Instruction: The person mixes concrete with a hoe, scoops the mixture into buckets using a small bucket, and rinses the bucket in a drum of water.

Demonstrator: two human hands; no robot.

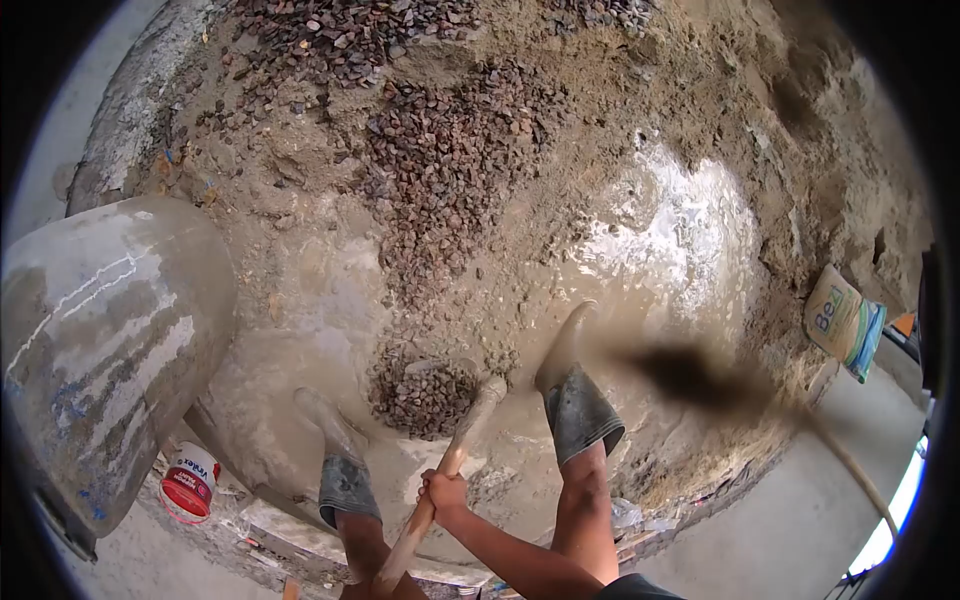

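A single visible hand [443,492], with its arm coming from the lower right, is wrapped round the wooden handle [455,455] of a shovel. I take it as my right hand. The shovel's blade lies under a heap of dark gravel [425,395] between two muddy rubber boots, the left boot [345,480] and the right boot [577,400]. The handle slants down to the lower left, past the left leg. My left hand is not visible.
A mortar-stained drum [120,330] stands left, above a red and white bucket [190,480]. Gravel [430,180] and wet cement [680,230] spread ahead. A sack [843,322] lies right. A blurred long-handled tool [700,375] reaches in from the right.
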